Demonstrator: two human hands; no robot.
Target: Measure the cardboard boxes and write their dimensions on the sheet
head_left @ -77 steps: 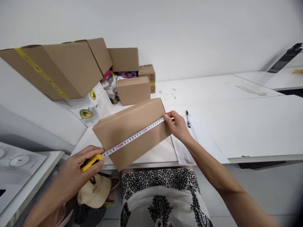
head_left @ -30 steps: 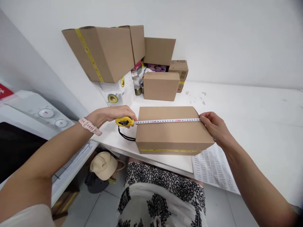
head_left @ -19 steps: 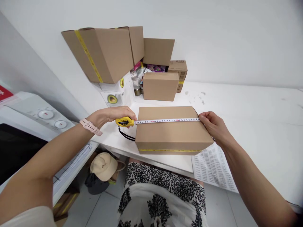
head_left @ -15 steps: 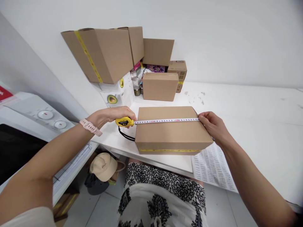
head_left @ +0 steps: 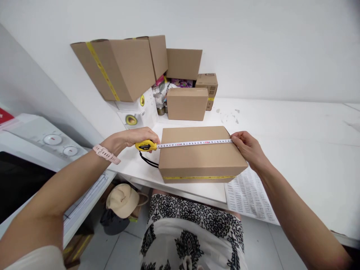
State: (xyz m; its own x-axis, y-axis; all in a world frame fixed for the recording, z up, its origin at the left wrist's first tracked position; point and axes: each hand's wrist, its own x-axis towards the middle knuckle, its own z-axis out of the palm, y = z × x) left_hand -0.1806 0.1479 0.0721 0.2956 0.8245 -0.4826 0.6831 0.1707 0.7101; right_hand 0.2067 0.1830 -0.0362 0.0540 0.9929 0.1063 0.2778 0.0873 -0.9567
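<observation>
Tape measure (head_left: 194, 143) spans the cardboard box (head_left: 200, 159); left hand (head_left: 134, 136) grips its yellow case, right hand (head_left: 247, 147) pinches its end

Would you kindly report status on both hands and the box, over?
Left hand holds yellow tape measure at left edge of box. Right hand pins tape end at right edge. Box flat on table; printed sheet alongside.

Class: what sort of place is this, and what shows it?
Probably a packing or shipping workspace: stacked cardboard boxes by the wall, a tape measure stretched over a sealed box, and a printed list.
</observation>
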